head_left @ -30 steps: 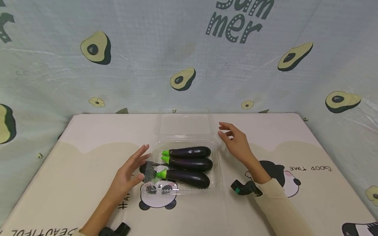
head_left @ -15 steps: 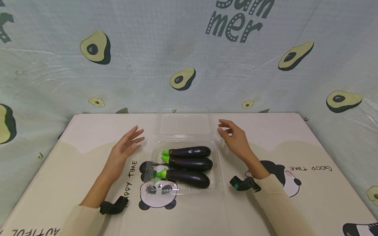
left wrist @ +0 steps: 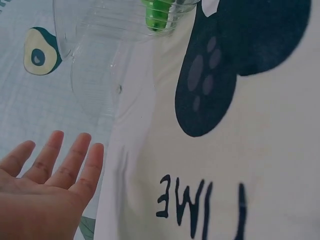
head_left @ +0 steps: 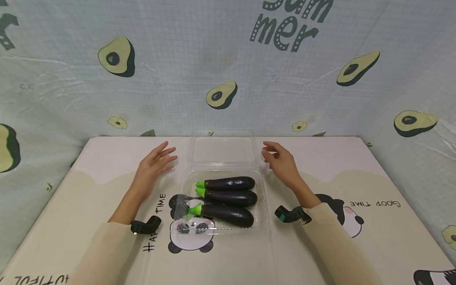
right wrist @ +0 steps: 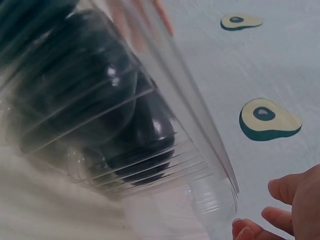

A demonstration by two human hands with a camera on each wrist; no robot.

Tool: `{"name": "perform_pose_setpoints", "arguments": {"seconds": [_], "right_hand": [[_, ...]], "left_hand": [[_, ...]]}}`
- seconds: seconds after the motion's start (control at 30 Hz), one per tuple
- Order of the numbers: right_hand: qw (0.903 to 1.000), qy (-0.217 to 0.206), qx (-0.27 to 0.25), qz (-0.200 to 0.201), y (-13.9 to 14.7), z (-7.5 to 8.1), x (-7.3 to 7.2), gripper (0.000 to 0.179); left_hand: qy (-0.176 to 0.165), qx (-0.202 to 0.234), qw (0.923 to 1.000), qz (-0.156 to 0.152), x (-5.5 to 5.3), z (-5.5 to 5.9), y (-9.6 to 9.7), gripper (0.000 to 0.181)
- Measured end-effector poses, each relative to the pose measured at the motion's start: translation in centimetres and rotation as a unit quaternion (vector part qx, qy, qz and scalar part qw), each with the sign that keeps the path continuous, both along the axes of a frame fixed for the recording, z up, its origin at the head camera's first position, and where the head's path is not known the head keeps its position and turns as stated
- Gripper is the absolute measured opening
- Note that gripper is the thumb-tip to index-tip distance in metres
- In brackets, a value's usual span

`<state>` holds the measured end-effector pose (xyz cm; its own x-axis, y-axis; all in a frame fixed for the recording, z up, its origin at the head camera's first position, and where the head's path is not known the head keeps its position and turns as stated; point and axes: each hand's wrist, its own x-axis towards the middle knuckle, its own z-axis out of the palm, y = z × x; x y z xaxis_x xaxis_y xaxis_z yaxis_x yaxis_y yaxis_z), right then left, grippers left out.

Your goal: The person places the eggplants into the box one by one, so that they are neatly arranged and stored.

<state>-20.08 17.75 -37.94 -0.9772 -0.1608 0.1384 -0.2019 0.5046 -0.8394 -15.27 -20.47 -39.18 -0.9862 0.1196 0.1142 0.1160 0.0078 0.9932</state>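
Three dark purple eggplants (head_left: 228, 214) with green stems lie side by side in a clear plastic clamshell box (head_left: 261, 213). Its clear lid (head_left: 222, 151) is folded back behind it. Beside the box's far left corner, my left hand (head_left: 150, 168) is held with its fingers spread and nothing in it. My right hand (head_left: 283, 164) hovers by the right side near the hinge, fingers loosely bent and holding nothing. In the left wrist view, the left hand (left wrist: 60, 185) shows an upturned palm apart from the plastic. The right wrist view has the right fingertips (right wrist: 278, 187) just past the box's edge.
The box stands on a tablecloth (head_left: 242, 261) printed with pandas and lettering. Close behind the lid, the table's back edge meets a hanging cloth (head_left: 171, 79) with avocado prints. A black wrist camera (head_left: 146, 225) sits on the left wrist, another (head_left: 290, 213) on the right.
My left hand has moved away from the box's left side and back toward the lid. The right hand has shifted slightly farther back. Box and eggplants have stayed put.
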Motion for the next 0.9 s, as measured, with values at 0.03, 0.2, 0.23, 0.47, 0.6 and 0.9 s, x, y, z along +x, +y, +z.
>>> {"name": "perform_pose_setpoints", "arguments": {"seconds": [0.03, 0.2, 0.23, 0.47, 0.6, 0.9], "right_hand": [[1.0000, -0.004, -0.003, -0.001, 0.0, 0.0, -0.1, 0.043], [0.9997, -0.018, -0.005, -0.013, -0.1, -0.1, -0.8, 0.044], [0.9997, -0.021, -0.003, -0.016, -0.2, -0.1, -0.9, 0.044], [0.9986, -0.047, -0.017, -0.019, -0.5, -0.4, -1.5, 0.044], [0.9975, -0.064, -0.020, -0.021, -0.6, -0.7, -1.7, 0.044], [0.9961, -0.087, -0.012, -0.008, -0.8, -0.8, -1.5, 0.040]], "left_hand": [[-0.003, 0.002, 1.0000, -0.001, -0.2, 0.0, 0.1, 0.057], [-0.024, 0.000, 0.9997, 0.001, -1.3, 0.3, 0.6, 0.060], [-0.028, 0.001, 0.9996, 0.000, -1.5, 0.3, 0.7, 0.060], [-0.050, -0.030, 0.9983, -0.004, -2.9, 0.1, 1.5, 0.062], [-0.057, -0.077, 0.9954, -0.006, -3.4, -0.2, 2.1, 0.065], [-0.050, -0.118, 0.9915, -0.017, -3.6, -0.8, 2.5, 0.061]]}}
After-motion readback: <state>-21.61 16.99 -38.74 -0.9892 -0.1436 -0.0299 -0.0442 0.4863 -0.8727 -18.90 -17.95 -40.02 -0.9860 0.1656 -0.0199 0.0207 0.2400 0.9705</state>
